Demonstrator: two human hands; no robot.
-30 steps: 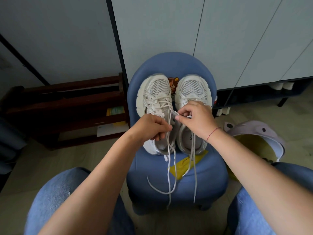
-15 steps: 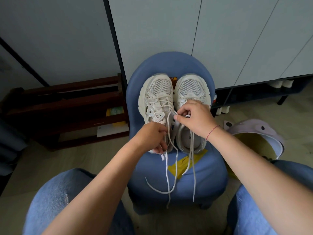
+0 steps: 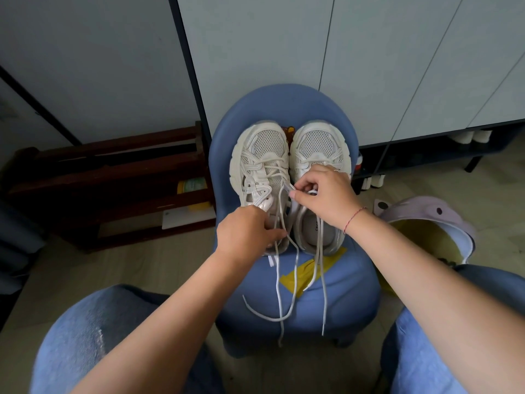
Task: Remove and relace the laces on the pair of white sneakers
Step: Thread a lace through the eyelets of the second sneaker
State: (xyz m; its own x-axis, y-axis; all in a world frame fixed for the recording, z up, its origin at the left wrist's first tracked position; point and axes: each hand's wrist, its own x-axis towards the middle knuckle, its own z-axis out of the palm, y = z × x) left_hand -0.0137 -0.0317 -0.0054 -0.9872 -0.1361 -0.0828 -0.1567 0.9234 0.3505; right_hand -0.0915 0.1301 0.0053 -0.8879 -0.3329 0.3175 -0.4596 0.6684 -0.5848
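Note:
Two white sneakers stand side by side, toes away from me, on a small blue chair [image 3: 349,288]. The left sneaker [image 3: 261,163] is laced near the toe, and its loose white lace [image 3: 279,285] trails down over the seat front. My left hand [image 3: 245,231] sits at this shoe's heel, fingers closed on the lace. My right hand [image 3: 324,194] is over the right sneaker [image 3: 318,146], pinching a lace end between thumb and forefinger by the left shoe's inner eyelets. The right shoe's lace [image 3: 321,280] also hangs down.
Yellow tape [image 3: 309,273] is stuck on the seat. A dark wooden rack [image 3: 108,177] stands at the left. Grey cabinet doors [image 3: 369,61] rise behind the chair. A lilac and yellow bin [image 3: 429,226] sits at the right. My denim-clad knees [image 3: 93,336] frame the bottom.
My left hand has slid down toward the left shoe's heel, drawing the lace with it. My right hand has stayed pinched at the eyelets.

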